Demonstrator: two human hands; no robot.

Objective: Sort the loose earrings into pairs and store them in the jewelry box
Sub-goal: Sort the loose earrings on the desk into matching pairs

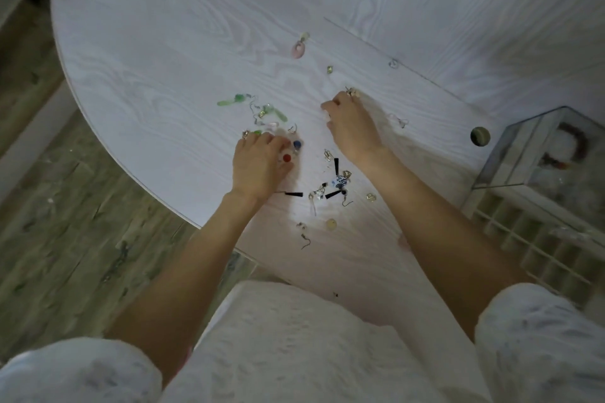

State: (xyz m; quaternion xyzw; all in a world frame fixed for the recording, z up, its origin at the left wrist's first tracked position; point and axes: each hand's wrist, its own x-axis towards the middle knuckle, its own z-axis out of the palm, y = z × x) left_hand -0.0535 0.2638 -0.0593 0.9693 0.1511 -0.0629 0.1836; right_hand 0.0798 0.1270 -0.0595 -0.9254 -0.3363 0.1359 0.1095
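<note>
Looking down, I see loose earrings scattered over the white wood-grain counter (pixel 163 42), most of them in a cluster between my two hands. My left hand (pixel 260 167) lies palm down on the left part of the cluster, fingers bent over small pieces; a red bead (pixel 286 158) and a blue bead (pixel 297 143) show just beside its fingers, but I cannot tell whether it grips anything. My right hand (pixel 352 124) reaches farther, fingertips curled at a small gold earring (pixel 353 92); whether they pinch it is unclear. Green drop earrings (pixel 234 100) lie to the far left, a pink one (pixel 298 50) lies farther off. Black tassel earrings (pixel 336 167) sit nearer me. At right stands the glass-lidded jewelry box (pixel 537 206), lid raised, gridded compartments showing.
</note>
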